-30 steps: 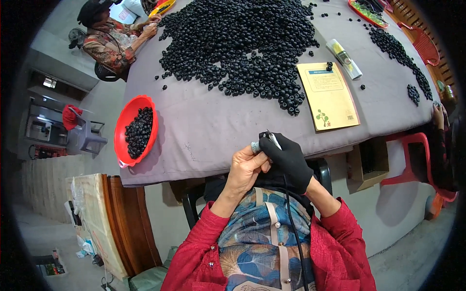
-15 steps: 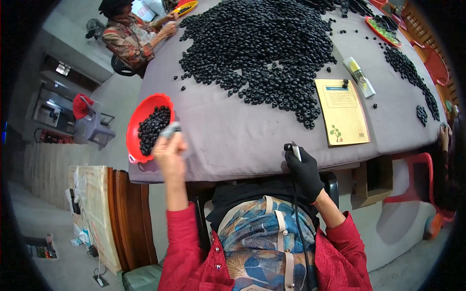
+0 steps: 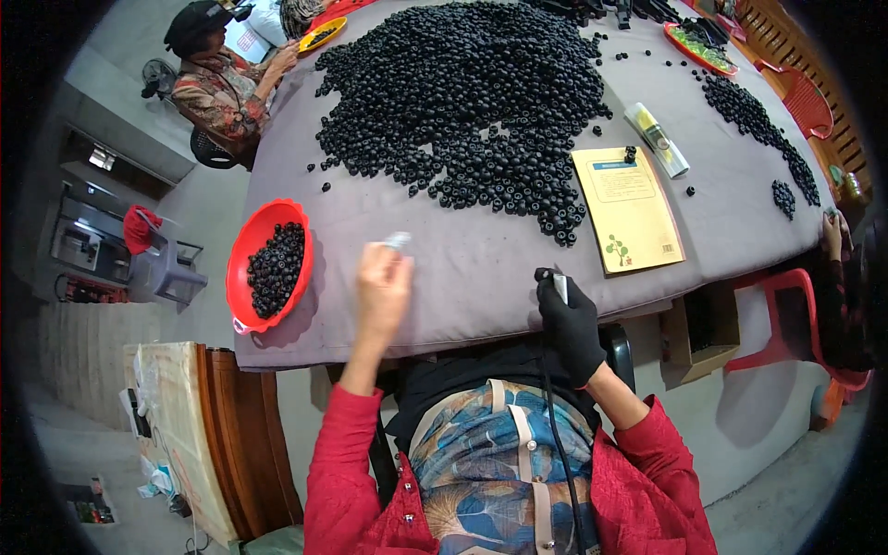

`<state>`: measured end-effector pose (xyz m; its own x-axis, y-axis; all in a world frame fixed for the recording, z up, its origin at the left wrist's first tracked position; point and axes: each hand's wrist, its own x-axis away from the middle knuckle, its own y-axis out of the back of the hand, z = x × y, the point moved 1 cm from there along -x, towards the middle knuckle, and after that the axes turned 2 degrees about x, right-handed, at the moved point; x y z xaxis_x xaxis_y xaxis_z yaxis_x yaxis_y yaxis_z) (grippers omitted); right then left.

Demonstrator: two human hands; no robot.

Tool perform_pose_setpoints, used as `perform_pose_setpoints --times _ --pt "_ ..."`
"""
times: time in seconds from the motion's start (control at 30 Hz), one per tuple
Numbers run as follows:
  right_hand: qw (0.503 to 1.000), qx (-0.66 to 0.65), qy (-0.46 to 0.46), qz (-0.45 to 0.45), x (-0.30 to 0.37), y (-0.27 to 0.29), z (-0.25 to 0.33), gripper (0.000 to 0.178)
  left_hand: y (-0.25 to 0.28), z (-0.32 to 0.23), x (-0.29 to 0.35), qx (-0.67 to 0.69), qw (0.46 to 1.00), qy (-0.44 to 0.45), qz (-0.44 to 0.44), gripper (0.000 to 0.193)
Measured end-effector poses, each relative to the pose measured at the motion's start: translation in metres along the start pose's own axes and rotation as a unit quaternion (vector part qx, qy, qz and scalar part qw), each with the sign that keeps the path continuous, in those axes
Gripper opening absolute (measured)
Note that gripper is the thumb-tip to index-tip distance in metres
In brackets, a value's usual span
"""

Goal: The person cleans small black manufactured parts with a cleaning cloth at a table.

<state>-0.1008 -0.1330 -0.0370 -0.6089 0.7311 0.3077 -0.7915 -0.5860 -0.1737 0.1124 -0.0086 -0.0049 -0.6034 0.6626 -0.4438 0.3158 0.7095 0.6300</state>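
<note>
My left hand (image 3: 384,289), bare and slightly smeared by motion, hangs over the near part of the grey cloth. A pale grey wrap (image 3: 398,240) shows at its fingertips; the fingers look loosely bent and apart, with no black piece visible in them. My right hand (image 3: 572,328), in a black glove, is closed around a small silver-white tool (image 3: 561,288) with a black cord (image 3: 548,375). A small black piece (image 3: 542,275) shows at the glove's fingertips. Left of my left hand stands a red scalloped bowl (image 3: 239,282) holding many small black ring-shaped pieces (image 3: 277,268).
A large heap of black ring-shaped pieces (image 3: 462,102) covers the table's far middle. Right of it lie a yellow booklet (image 3: 629,217) and a clear-and-white package (image 3: 658,141). A co-worker (image 3: 217,92) sits at far left by a yellow dish (image 3: 324,34). Another person's hand (image 3: 835,234) is at right.
My left hand has moved right, away from over the red bowl to the cloth beside it. My right hand keeps its hold on the tool. The whole view has shifted slightly.
</note>
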Motion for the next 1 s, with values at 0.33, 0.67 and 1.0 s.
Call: perform_pose_setpoints --times 0.33,0.67,1.0 --pt "0.995 -0.059 0.049 -0.056 0.024 0.009 0.037 0.022 -0.154 -0.082 -0.008 0.116 0.969 -0.155 0.154 0.011" --pt "0.996 -0.059 0.045 -0.051 0.018 0.010 0.033 0.019 -0.165 -0.077 -0.011 0.035 0.968 -0.154 0.196 0.014" --pt "0.998 -0.055 0.036 -0.021 0.013 0.009 0.019 0.024 -0.144 -0.074 0.002 0.001 0.964 -0.174 0.200 0.013"
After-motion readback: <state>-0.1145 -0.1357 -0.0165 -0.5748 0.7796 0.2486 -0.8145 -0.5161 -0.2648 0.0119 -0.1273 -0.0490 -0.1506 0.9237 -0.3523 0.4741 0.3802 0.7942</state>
